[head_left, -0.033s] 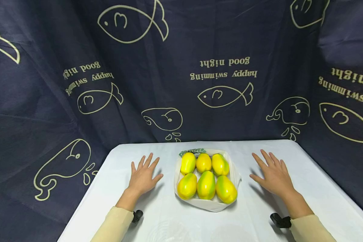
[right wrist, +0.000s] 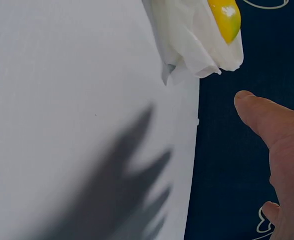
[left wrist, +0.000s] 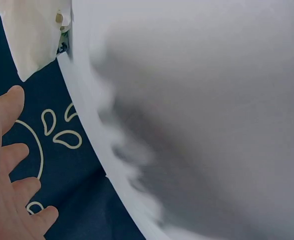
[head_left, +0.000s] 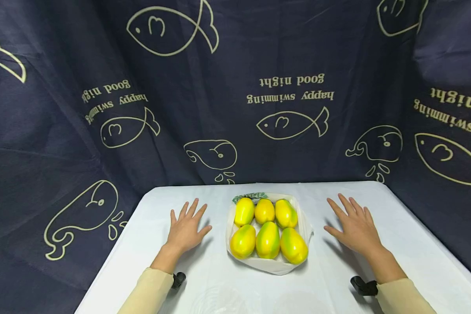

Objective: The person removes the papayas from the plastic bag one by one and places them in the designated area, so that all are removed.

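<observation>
Several glossy yellow-green oval fruits, mango- or papaya-like, lie in two rows inside an open white plastic bag with green print on its far edge. To the left of the bag, my left hand is held palm down over the table, fingers straight and spread, holding nothing. My right hand is on the bag's other side, also spread and holding nothing. Both hands are apart from the bag. In the right wrist view, one yellow fruit shows above the bag's crumpled side.
A white-covered table carries the bag, and the hands cast shadows on it. Behind and beside it hangs a dark blue curtain with fish and whale drawings. Black straps sit at both wrists by the cream sleeves.
</observation>
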The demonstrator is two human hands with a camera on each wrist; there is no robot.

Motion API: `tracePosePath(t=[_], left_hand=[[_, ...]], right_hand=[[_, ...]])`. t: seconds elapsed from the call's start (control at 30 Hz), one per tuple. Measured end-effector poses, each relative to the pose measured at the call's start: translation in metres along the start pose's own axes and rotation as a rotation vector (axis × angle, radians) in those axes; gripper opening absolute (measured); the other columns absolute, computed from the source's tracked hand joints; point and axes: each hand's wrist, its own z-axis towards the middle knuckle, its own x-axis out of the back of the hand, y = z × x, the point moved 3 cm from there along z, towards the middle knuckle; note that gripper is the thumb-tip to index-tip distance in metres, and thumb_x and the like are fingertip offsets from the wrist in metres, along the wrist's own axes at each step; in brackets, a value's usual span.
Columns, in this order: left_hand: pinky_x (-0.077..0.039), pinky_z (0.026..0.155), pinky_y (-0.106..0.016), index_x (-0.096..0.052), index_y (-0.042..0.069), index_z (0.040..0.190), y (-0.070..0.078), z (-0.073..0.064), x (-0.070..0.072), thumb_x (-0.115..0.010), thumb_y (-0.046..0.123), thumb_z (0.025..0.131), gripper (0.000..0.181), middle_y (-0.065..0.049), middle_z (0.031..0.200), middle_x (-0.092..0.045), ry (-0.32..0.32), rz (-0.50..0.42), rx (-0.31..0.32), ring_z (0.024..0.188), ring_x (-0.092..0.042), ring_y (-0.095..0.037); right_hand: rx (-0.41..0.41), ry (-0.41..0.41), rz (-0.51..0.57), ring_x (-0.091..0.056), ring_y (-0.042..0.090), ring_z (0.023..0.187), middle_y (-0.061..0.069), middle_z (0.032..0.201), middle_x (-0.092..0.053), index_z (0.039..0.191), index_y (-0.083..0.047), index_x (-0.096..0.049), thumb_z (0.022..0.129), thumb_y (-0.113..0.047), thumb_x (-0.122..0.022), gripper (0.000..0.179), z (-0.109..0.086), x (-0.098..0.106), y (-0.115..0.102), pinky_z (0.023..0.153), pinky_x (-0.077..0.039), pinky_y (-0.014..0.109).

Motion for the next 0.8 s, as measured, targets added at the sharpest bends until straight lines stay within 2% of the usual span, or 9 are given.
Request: tracePosePath(t=[0.27, 0.57, 0.7, 0.8], left_hand=[[-0.007, 0.116, -0.078, -0.040, 0.026, 0.154, -0.0002, 0.0020, 0.0022, -0.063, 0.055, 0.091, 0.073, -0.008, 0.168, -0.022, -0.009, 0.018, 0.004, 0.155, -0.017, -0.040], [-0.008, 0.117, -0.077, -0.038, 0.027, 0.155, -0.0018, 0.0010, -0.0022, -0.061, 0.057, 0.091, 0.074, -0.008, 0.168, -0.020, -0.020, 0.033, -0.004, 0.155, -0.015, -0.039], [-0.007, 0.117, -0.077, -0.038, 0.027, 0.155, -0.0011, 0.0019, -0.0028, -0.061, 0.057, 0.091, 0.074, -0.008, 0.168, -0.019, -0.025, 0.024, -0.001, 0.155, -0.015, -0.039], [-0.006, 0.118, -0.075, -0.037, 0.026, 0.155, 0.0004, 0.0032, -0.0025, -0.062, 0.055, 0.092, 0.074, -0.008, 0.168, -0.019, -0.027, 0.005, 0.001, 0.155, -0.014, -0.039]], right_hand=[[-0.010, -0.005, 0.002, -0.025, 0.052, 0.143, 0.023, 0.160, -0.028, 0.155, -0.019, -0.035, 0.082, -0.047, -0.074, 0.087, 0.0035, 0.0054, 0.0019, 0.109, -0.018, 0.078], [-0.011, 0.000, 0.007, -0.027, 0.052, 0.141, 0.023, 0.159, -0.030, 0.155, -0.020, -0.035, 0.081, -0.046, -0.075, 0.088, -0.0023, 0.0032, 0.0043, 0.109, -0.019, 0.078], [0.003, 0.010, 0.018, -0.029, 0.053, 0.139, 0.023, 0.158, -0.031, 0.155, -0.020, -0.035, 0.081, -0.044, -0.075, 0.087, -0.0043, 0.0032, 0.0027, 0.108, -0.021, 0.078], [0.007, 0.000, 0.031, -0.032, 0.053, 0.138, 0.023, 0.158, -0.031, 0.155, -0.019, -0.035, 0.082, -0.043, -0.075, 0.086, -0.0047, 0.0031, 0.0000, 0.104, -0.028, 0.076]])
